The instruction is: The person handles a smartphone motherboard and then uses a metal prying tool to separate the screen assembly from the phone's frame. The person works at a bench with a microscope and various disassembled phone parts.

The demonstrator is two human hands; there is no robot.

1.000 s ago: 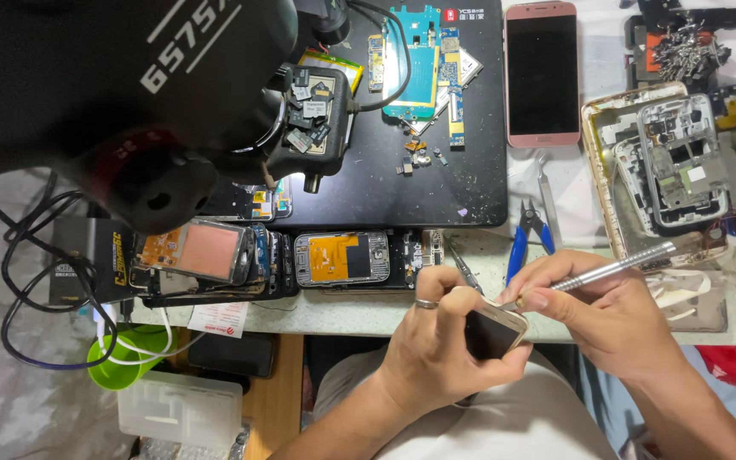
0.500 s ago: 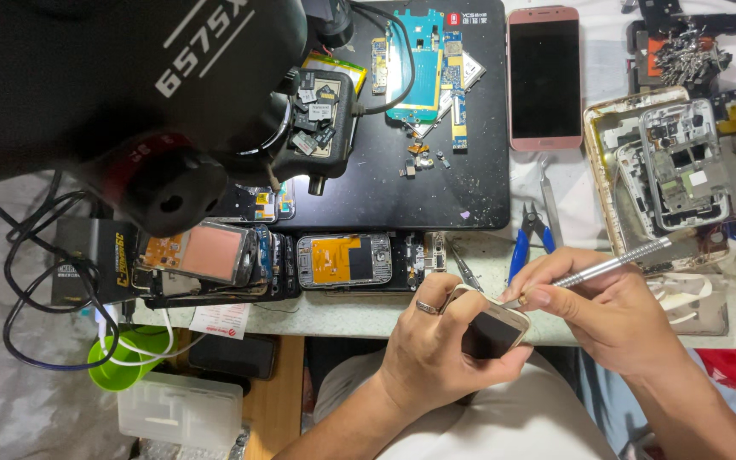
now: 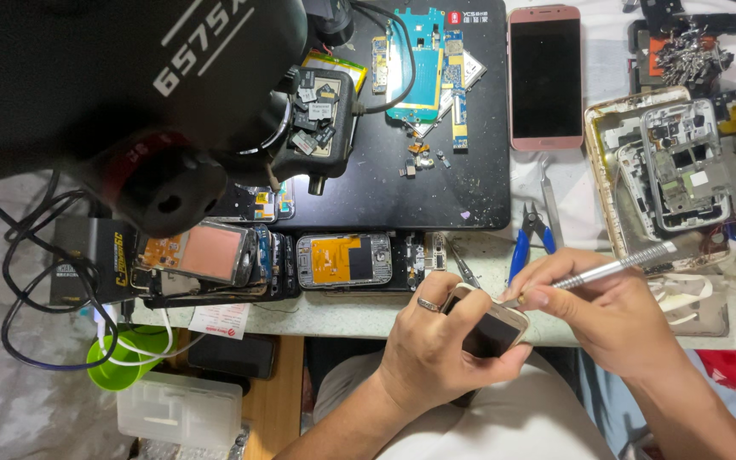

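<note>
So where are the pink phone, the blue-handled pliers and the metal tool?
pink phone (image 3: 544, 77), head view, middle of its dark screen
blue-handled pliers (image 3: 517, 254), head view, left blue handle
metal tool (image 3: 619, 267), head view, middle of its shaft

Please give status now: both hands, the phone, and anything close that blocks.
Left hand grips small phone. Right hand holds metal tool, tip at phone's top edge. Blue pliers lie just beyond, not touching.

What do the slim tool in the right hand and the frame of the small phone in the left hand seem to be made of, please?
The slim tool looks like bare metal with a brushed silver finish: it is uniformly grey and catches light along its shaft. The small phone in the left hand has a pale gold frame with a soft sheen, either metal or painted plastic; its dark face looks like glossy glass. The right hand grips the tool.
</note>
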